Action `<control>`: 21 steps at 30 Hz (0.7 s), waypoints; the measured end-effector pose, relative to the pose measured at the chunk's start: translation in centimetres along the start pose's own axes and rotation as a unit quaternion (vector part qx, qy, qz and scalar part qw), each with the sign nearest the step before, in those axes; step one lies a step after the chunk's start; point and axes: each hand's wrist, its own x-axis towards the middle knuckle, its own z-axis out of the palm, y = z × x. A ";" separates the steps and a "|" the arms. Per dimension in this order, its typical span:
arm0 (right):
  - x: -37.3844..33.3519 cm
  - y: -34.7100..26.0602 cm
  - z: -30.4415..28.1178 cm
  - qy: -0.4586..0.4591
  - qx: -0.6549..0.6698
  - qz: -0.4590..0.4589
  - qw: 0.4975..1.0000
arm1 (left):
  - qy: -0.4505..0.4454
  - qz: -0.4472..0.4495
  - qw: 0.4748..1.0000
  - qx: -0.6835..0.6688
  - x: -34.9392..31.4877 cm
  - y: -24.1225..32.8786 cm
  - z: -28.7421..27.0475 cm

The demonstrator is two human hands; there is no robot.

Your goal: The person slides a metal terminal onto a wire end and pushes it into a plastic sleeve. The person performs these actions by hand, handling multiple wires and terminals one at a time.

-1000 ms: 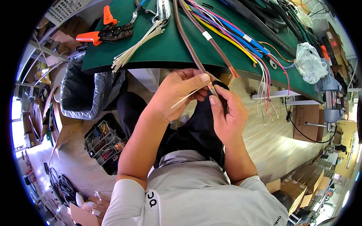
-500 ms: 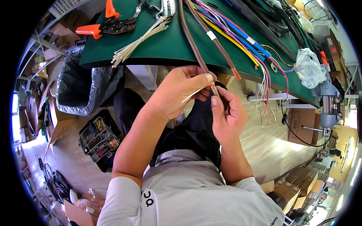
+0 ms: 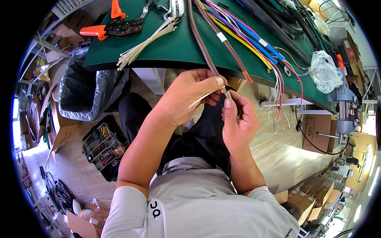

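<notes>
My left hand (image 3: 184,95) is closed around a thick brown cable (image 3: 203,47) close to its end, just off the table's front edge. A thin white strip (image 3: 201,100), like a cable tie, sticks out from under the same hand. Bare copper shows at the cable's tip, where my right hand (image 3: 241,125) pinches a short greyish metal sleeve (image 3: 227,95) between thumb and fingers. The fingers partly cover that sleeve. Beside it, a second brown cable (image 3: 234,57) with a white band and a bare copper end (image 3: 248,77) hangs over the edge.
On the green table (image 3: 107,53) lie an orange-handled crimping tool (image 3: 119,27), a bundle of white cable ties (image 3: 149,43) and coloured wires (image 3: 258,41). A vise (image 3: 347,113) is at the right. Below left stand a lined bin (image 3: 79,89) and a toolbox (image 3: 104,146).
My right thumb and fingers have shifted slightly on the metal sleeve, and more of it shows beside the copper. The left hand keeps almost the same place.
</notes>
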 end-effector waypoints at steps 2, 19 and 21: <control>0.0 0.2 -0.2 -0.003 0.001 -0.013 1.000 | 0.006 0.006 1.000 0.007 0.0 -0.1 0.2; -0.2 -0.5 -0.7 0.019 -0.021 -0.034 0.999 | -0.129 0.216 0.719 0.648 0.0 8.3 2.3; -0.3 -0.6 -1.0 0.014 -0.030 -0.027 0.999 | -0.174 0.177 0.714 0.655 0.4 8.5 2.5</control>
